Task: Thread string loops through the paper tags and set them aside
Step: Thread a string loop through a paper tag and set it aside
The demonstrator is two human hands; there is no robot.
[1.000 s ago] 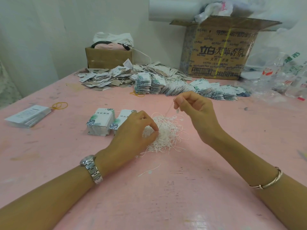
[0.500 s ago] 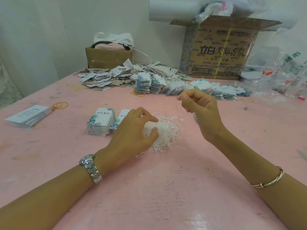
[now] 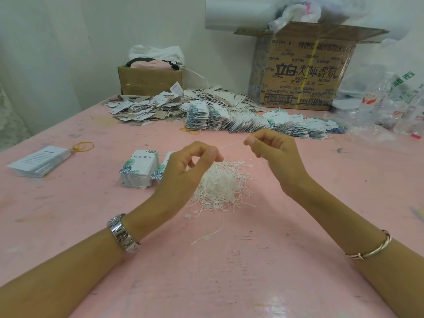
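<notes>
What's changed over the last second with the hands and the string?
The left hand lifted off the string pile and rose toward the right hand. Its fingers now pinch the single string that the right hand already held, stretching it between them above the pile. The right hand kept its pinch, roughly in place. The tag stacks and the pile stayed put.

Chunky silver link-band watch (image 3: pixel 122 234) round the left wrist, polished rectangular links, thin pale-metal bangle (image 3: pixel 371 250) opposite the watch on the right forearm, small crossover joint
</notes>
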